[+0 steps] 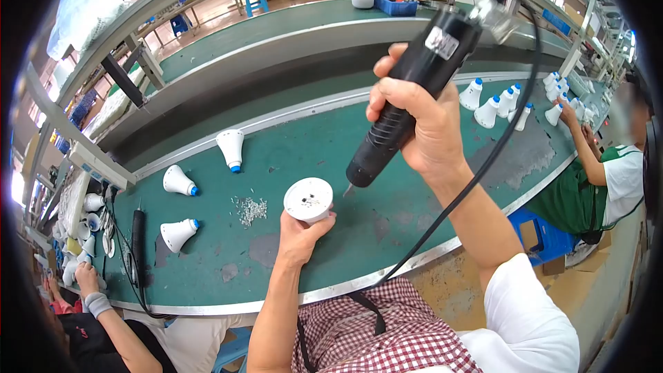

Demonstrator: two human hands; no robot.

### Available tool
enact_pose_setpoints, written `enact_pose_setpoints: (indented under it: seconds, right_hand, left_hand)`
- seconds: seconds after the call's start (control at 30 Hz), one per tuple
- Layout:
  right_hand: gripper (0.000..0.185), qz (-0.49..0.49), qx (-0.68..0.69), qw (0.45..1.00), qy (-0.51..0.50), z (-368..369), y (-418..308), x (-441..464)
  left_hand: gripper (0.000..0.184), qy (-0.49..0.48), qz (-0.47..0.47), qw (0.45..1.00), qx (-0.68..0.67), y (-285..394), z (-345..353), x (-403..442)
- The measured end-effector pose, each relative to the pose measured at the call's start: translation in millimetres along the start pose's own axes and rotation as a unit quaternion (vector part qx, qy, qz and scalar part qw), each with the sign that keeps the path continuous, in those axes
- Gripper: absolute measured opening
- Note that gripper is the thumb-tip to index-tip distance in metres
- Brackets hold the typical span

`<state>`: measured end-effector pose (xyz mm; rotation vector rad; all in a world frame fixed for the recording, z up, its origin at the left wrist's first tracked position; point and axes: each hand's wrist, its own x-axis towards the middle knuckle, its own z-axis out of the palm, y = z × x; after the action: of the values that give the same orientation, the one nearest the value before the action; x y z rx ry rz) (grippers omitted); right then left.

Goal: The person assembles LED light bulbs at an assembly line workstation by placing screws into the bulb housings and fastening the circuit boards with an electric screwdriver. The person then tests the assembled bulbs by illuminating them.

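A long green table (359, 255) runs across in front of the person, with gray worn patches on its top. Another person (625, 173) sits at the right end, with arms stretched out to a group of bulbs (487, 112) with blue tips. A big black screwdriver (423, 69) leans over the middle of the table, with its top to the right and its thin metal tip (348, 192) pointing down and left. A black cord (507, 132) hangs in a curve in front of the right arm. The right hand (431, 121) is wrapped tight around the screwdriver's body, and the tip sticks out well below the fingers. The left hand (302, 235) is closed around a white bulb (309, 185), with the thumb on its right side. The bulb's wide round end sits just above the grip, facing up, with small dark spots in its middle. The screwdriver's tip is near the bulb, to its right, but not touching it. Three loose bulbs (178, 235) lie on the table farther left, each with a blue tip. Between them and the held bulb is a little pile of tiny shiny bits (250, 212).
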<state>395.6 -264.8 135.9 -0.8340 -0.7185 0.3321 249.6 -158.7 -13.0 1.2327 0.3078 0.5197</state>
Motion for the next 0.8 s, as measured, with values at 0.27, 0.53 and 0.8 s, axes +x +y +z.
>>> enact_pose_setpoints:
  seconds: [0.27, 0.53, 0.8]
  right_hand:
    - [0.025, 0.240, 0.031, 0.966, 0.085, -21, 34, -9]
    - [0.029, 0.217, 0.099, 0.963, 0.128, -21, 25, -3]
    - [0.030, 0.211, 0.087, 0.964, 0.135, -28, 30, -5]
  left_hand:
    - [0.043, 0.047, 0.017, 0.998, -0.045, 2, -1, 4]
    - [0.061, 0.051, 0.076, 0.766, 0.637, 2, 9, 5]
    - [0.058, 0.038, 0.096, 0.963, 0.250, 44, 48, -10]
